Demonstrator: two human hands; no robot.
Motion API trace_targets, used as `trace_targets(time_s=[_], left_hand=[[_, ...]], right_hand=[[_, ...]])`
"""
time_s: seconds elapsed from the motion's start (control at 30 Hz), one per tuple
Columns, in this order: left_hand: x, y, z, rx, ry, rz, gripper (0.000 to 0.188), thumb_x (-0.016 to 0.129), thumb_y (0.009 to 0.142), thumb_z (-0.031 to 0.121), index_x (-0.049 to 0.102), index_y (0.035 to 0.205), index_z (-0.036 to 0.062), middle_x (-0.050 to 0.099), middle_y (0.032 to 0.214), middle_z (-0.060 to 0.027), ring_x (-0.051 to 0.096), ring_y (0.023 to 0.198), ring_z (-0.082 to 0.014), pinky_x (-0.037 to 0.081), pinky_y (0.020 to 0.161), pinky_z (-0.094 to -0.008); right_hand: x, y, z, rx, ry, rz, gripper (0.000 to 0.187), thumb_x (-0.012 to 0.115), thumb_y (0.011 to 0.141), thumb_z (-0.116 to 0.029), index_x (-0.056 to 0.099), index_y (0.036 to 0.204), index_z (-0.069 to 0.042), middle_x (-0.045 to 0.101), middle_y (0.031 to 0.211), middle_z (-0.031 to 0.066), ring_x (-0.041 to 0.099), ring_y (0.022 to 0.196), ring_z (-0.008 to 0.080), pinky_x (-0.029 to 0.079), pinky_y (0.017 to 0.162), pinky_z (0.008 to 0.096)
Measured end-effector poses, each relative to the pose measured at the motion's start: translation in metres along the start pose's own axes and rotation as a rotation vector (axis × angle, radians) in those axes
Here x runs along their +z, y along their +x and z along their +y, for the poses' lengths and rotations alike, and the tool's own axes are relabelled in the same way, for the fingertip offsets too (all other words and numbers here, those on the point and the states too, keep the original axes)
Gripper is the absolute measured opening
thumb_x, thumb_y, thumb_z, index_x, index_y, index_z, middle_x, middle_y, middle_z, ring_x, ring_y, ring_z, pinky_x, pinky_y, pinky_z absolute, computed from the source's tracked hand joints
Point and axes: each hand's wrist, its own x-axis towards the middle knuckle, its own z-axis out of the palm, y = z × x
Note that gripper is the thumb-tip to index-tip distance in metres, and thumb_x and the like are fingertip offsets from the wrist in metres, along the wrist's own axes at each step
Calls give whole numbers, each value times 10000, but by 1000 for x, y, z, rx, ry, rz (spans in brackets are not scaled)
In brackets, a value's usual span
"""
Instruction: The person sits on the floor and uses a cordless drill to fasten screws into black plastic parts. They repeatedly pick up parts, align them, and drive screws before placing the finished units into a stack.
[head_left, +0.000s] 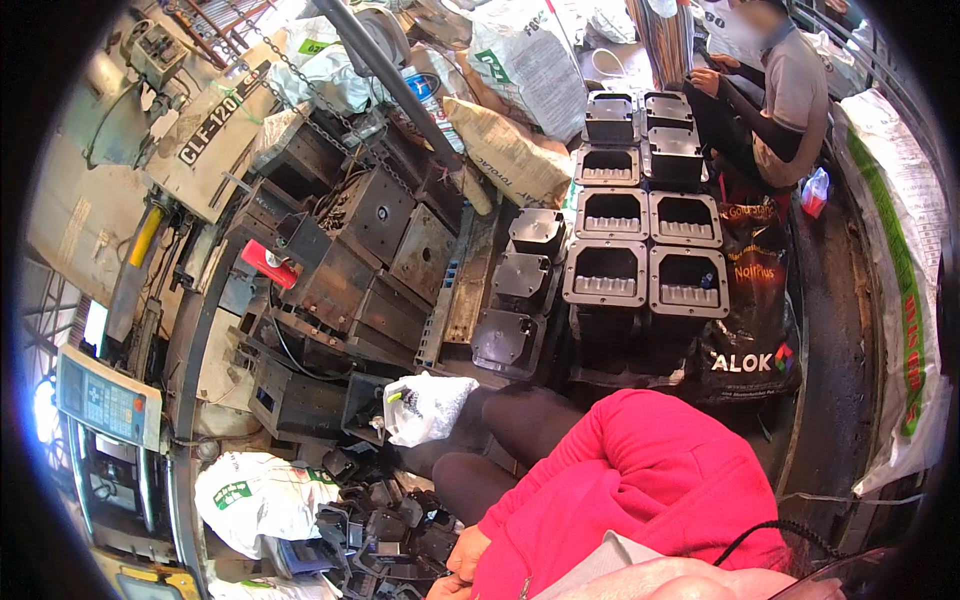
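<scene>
At the bottom edge, my right hand (467,552) extends from a bright pink sleeve (640,470), its fingers curled closed. Just below it is my left hand (449,588), also bent closed and partly cut off by the frame. The two hands are close together, and whatever is between the fingers is hidden or too small to name. Beside them lies a heap of small black plastic parts (385,530). My dark-clad knees (520,420) are bent above the hands. A white plastic bag (430,405) rests on a dark bin next to the knees.
Rows of black housings with rectangular openings (610,270) stand ahead, near a black printed sack (750,320). Metal blocks (370,220) and a machine with a keypad panel (105,400) are on the left. White sacks (520,70) lie behind. Another person (770,100) sits at the far right.
</scene>
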Motion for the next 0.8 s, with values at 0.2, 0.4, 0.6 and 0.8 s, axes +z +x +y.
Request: trace_targets(time_s=[0.2, 0.4, 0.6, 0.8], left_hand=[[-2, -4, 2, -6, 18, 15, 313, 664, 819, 147, 641, 1112, 39, 665, 1088, -85, 627, 995, -192, 484, 851, -316], [-2, -15, 2, -11, 22, 61, 312, 664, 820, 148, 641, 1112, 38, 668, 1081, -86, 628, 990, -190, 485, 850, -315], [-2, -17, 5, -7, 21, 82, 311, 663, 822, 150, 641, 1111, 38, 671, 1074, -87, 630, 985, -188, 485, 849, -315], [-7, -22, 7, 15, 20, 70, 309, 663, 823, 151, 641, 1110, 37, 673, 1068, -88, 632, 979, -186, 485, 848, -314]], right_hand=[[-57, -13, 39, 216, -46, 84, 359, 640, 863, -422, 651, 969, -80, 645, 944, 100, 612, 922, 246, 487, 773, 385], [-26, -7, 18, 95, -8, 29, 355, 646, 857, -423, 650, 959, -83, 642, 935, 103, 613, 915, 256, 487, 767, 390], [2, 1, -20, -85, 25, -62, 351, 652, 852, -424, 649, 950, -86, 639, 926, 107, 614, 909, 265, 488, 760, 394], [43, 9, -73, -399, 129, -198, 348, 658, 847, -425, 649, 940, -90, 636, 918, 111, 615, 902, 275, 488, 754, 398]])
